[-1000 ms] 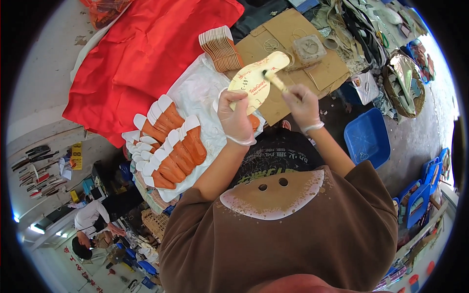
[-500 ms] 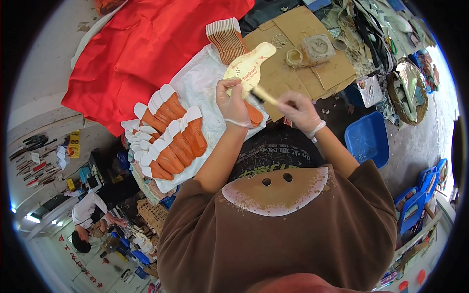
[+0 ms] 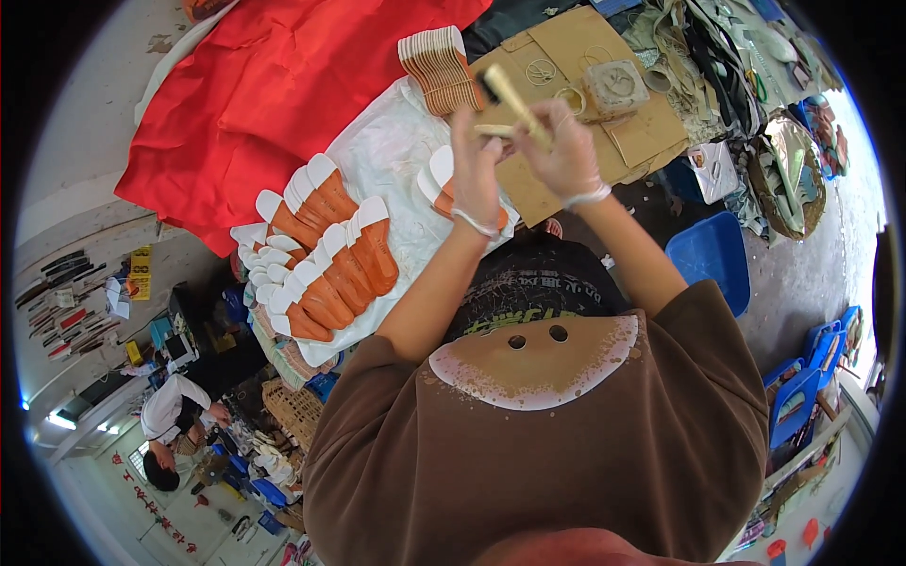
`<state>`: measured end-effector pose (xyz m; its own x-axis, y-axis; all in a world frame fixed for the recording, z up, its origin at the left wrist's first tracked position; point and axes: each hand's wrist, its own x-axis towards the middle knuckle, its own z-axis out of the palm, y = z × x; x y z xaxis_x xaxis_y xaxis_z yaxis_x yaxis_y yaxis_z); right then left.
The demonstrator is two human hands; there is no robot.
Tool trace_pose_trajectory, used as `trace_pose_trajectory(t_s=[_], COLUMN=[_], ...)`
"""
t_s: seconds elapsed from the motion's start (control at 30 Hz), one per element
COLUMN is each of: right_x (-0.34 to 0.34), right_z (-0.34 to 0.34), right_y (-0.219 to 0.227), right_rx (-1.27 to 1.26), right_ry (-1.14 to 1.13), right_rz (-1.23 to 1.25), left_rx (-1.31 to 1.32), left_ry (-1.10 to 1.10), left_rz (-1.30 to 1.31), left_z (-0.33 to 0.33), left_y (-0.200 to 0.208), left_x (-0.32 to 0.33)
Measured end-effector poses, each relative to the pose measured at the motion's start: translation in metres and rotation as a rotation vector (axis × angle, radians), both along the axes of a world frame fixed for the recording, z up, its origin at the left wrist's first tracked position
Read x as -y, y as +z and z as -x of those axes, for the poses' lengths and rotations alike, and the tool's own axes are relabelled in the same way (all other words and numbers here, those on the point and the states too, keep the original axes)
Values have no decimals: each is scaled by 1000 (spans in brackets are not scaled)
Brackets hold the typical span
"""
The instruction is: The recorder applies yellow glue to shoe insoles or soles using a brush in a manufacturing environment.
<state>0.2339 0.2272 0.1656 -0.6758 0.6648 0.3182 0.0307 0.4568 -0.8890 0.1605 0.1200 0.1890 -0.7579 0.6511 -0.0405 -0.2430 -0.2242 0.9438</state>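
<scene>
My left hand point(image 3: 477, 179), in a thin clear glove, is closed on a pale yellow insole point(image 3: 493, 130) seen almost edge-on. My right hand point(image 3: 564, 158), gloved too, grips a brush point(image 3: 514, 102) by its light wooden handle, the dark bristles pointing up and to the left. Fingers of both hands meet around the insole, so part of it is hidden. Beside my left wrist, brown-and-white insoles point(image 3: 438, 179) lie on a white plastic sheet point(image 3: 377, 141). Many more brown insoles point(image 3: 326, 259) with white ends overlap in rows at the left of the sheet.
A stack of insoles point(image 3: 440, 74) stands beyond my hands. To its right, flattened cardboard point(image 3: 538, 42) carries a squarish glue-crusted container point(image 3: 615, 87). Red cloth point(image 3: 274, 85) covers the far left. A blue tub point(image 3: 710, 264) sits at right; another person point(image 3: 175, 415) works at lower left.
The insole has turned from showing its printed face to nearly edge-on. My right hand and the brush have moved up and left, closer to my left hand. The insoles beside my left wrist are now uncovered.
</scene>
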Motion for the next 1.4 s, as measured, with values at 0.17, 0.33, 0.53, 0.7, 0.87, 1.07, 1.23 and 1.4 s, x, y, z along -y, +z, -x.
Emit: trace_pose_trajectory(t_s=[0.17,0.33,0.53,0.7,0.87,1.07,1.23,1.4], right_x=[-48,-59,-66,-47,-81,-67,-54,-76], right_z=[3,-3,-20,-35,-31,-52,-68,-70], right_y=[-5,8,17,-5,-8,-16,-10,-22], right_rx=[-72,-63,274,299,572,448,451,510], right_ry=[-65,19,-138,176,-32,140,149,-21], right_rz=[344,556,-48,-470,-438,-462,-314,-285], left_rx=[-576,76,161,283,403,361,434,442], left_ry=[-31,-387,-436,-440,-430,-455,-451,-474], left_rz=[913,504,504,534,501,482,467,517], left_z=[37,36,42,42,42,43,56,52], left_y=[-11,-44,-27,-17,-14,-14,-10,-11], left_x=[21,32,35,38,42,47,47,53])
